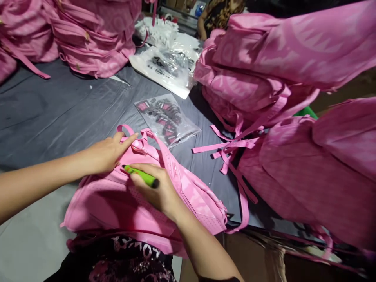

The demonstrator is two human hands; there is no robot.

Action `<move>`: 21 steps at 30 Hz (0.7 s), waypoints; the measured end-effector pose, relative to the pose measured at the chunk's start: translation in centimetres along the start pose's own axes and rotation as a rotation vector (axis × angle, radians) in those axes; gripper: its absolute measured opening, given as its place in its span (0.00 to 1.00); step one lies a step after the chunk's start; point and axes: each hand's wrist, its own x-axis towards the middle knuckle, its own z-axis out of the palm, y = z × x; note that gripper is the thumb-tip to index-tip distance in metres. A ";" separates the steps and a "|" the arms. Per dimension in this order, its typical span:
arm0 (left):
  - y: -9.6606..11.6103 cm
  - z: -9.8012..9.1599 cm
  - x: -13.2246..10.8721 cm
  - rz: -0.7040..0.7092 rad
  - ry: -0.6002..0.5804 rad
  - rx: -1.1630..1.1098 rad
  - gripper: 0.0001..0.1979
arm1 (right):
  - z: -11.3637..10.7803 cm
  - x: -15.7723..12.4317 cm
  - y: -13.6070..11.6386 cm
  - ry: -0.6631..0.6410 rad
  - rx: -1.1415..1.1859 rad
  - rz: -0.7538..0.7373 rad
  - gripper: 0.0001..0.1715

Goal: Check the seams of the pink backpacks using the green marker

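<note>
A pink backpack [108,205] lies tilted at the near edge of the table, against my body, with its straps on top. My left hand [107,154] holds its upper part beside the top loop, one finger stretched toward the strap base [139,145]. My right hand [158,188] is closed around a short green pen-shaped tool [141,175] with a black end. The tool's dark tip points at the backpack's fabric, close to my left hand; I cannot tell if it touches. Just beyond the backpack lies a clear plastic bag [167,117] with black-and-pink pieces in it.
More pink backpacks stand at the back left [94,35] and are piled on the right [264,70], their loose straps [226,147] trailing onto the dark table cover [73,105]. White plastic packets [167,58] lie at the back. Behind them, another person's arm [202,27] shows.
</note>
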 end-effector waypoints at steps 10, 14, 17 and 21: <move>0.6 -0.4 0.1 -0.024 -0.010 -0.019 0.44 | -13.8 8.3 12.8 0.045 -0.742 0.476 0.10; 0.5 -0.1 0.2 -0.027 0.001 -0.038 0.45 | -12.4 12.4 16.2 0.060 -0.617 0.546 0.21; 0.4 0.0 0.4 -0.024 0.007 -0.047 0.48 | -11.9 13.1 17.1 0.099 -0.472 0.631 0.27; 0.6 -0.3 0.5 -0.041 -0.024 -0.025 0.47 | -13.2 12.1 16.8 0.177 -0.162 0.768 0.10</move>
